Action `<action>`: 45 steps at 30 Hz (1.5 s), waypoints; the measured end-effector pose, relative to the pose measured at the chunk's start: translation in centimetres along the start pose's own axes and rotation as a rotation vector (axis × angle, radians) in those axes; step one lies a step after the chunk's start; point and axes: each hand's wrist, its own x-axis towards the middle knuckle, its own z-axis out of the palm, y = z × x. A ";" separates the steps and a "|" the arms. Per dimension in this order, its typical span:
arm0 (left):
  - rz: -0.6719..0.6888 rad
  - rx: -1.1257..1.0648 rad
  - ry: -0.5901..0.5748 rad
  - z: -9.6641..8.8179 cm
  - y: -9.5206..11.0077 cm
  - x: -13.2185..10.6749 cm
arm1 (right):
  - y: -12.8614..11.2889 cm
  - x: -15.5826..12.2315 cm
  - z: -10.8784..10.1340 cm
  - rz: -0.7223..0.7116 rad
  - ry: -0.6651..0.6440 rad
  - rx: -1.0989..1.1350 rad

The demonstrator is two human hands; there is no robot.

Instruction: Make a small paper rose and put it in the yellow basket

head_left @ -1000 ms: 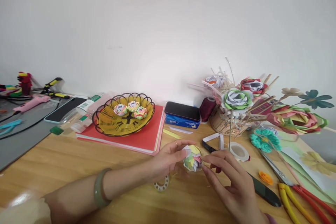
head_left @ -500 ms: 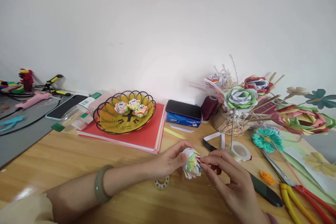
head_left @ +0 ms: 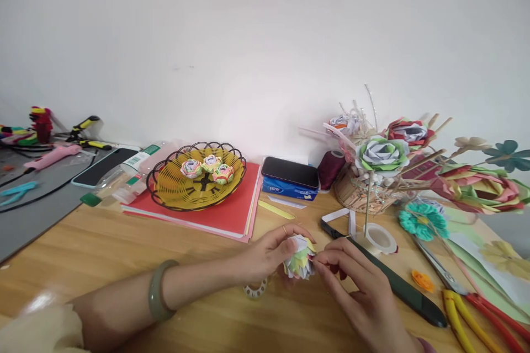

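Near the middle of the table, my left hand (head_left: 279, 251) holds a paper flower (head_left: 300, 262) with white, yellow, green and pink petals, thumb on its upper left side. My right hand (head_left: 358, 287) is at the flower's right edge, thumb and forefinger pinched on a petal there. The petal's tip is mostly hidden by the fingers. Beneath my left wrist lies a small pale ring with dark dots (head_left: 255, 289). Behind my right fingers, a dark-green handled tool (head_left: 408, 292) lies slantwise next to a roll of tape (head_left: 379, 239).
A yellow woven basket (head_left: 165, 196) with small paper flowers stands on red paper (head_left: 242, 207). At right are scissors (head_left: 445, 270), an orange flower (head_left: 422, 281) and a vase (head_left: 360, 196) of paper flowers. A phone (head_left: 290, 172) rests on a blue packet. Left are a bottle (head_left: 120, 179) and a pink glue gun (head_left: 53, 158).
The flower has turned and shifted slightly left in my left hand. My right hand has moved a little left and down with it, fingers still pinched.
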 end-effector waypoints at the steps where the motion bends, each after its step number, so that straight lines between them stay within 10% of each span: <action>1: 0.001 0.018 0.009 0.0 0.0 0.0 | 0.0 0.1 0.0 0.028 -0.017 0.005; 25: 0.052 0.157 0.203 0.2 0.8 0.0 | 0.0 0.5 -0.3 0.608 0.107 0.378; 45: 0.637 0.965 0.223 -0.3 0.9 -0.5 | 0.3 0.8 0.0 0.815 -0.020 0.719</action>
